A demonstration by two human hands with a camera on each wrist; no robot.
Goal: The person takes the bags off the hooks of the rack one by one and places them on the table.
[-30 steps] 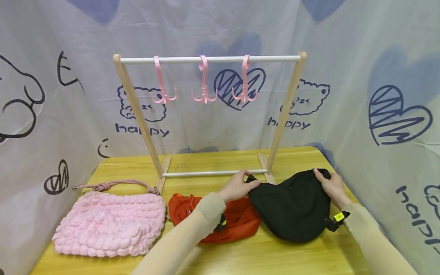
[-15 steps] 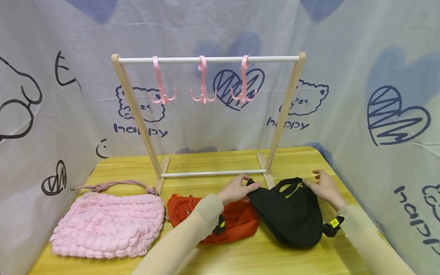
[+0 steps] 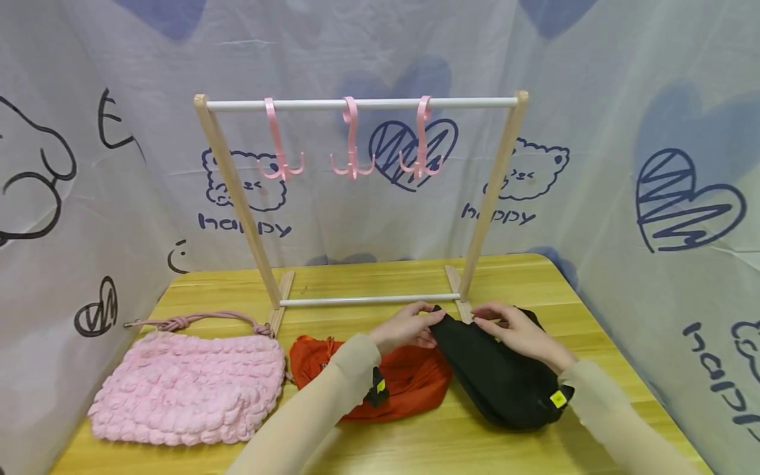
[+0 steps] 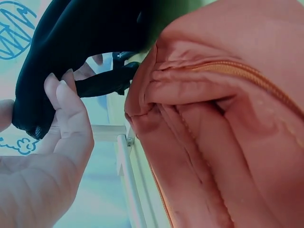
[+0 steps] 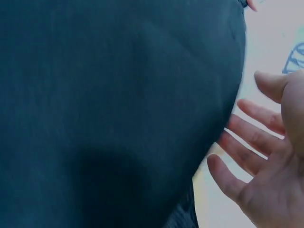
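Observation:
My left hand (image 3: 410,328) pinches the upper left corner of a black bag (image 3: 495,376). In the left wrist view, thumb and fingers close on that black fabric (image 4: 35,102), and a black strap (image 4: 107,81) runs behind them. My right hand (image 3: 516,333) is over the bag's top edge. The right wrist view shows this hand (image 5: 266,147) with spread, relaxed fingers beside the black cloth, some fingertips behind its edge. A red-orange bag (image 3: 410,382) with a zipper lies to the left, partly covered by my left forearm and the black bag.
Behind the bags stands a wooden rack with a white top bar (image 3: 380,103). Three pink hooks (image 3: 353,142) hang from it. A pink puffy handbag (image 3: 190,386) lies at the left of the yellow wooden table (image 3: 380,448). Printed curtains enclose the back and sides.
My right hand let go of the black bag's right corner and moved left over its top edge. That side of the bag sagged down. The left hand keeps its pinch.

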